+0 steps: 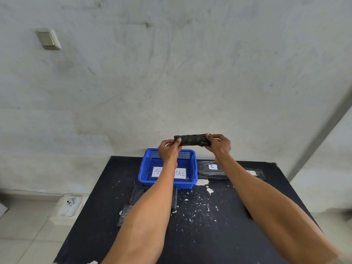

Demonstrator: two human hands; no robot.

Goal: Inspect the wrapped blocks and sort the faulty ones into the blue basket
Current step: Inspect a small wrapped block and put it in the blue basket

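Currently in hand: inspection. We hold one wrapped block up in the air, lying level, above the far edge of the surface.
Left hand: fingers and thumb curled round the block's left end.
Right hand: fingers and thumb curled round the right end, gripping it.
Wrap: dark and rumpled; it looks ragged near the right end, but we cannot tell a real tear from a crease.
Blue basket: at the far edge, just below the block; we see only a paper label inside, partly hidden by the left forearm.
Other blocks: lying flat along the far edge, just right of the basket, one tagged "C".
Next move: we judge the block needs turning between both hands to show its hidden sides. If the wrap is faulty, we lower it straight into the basket.
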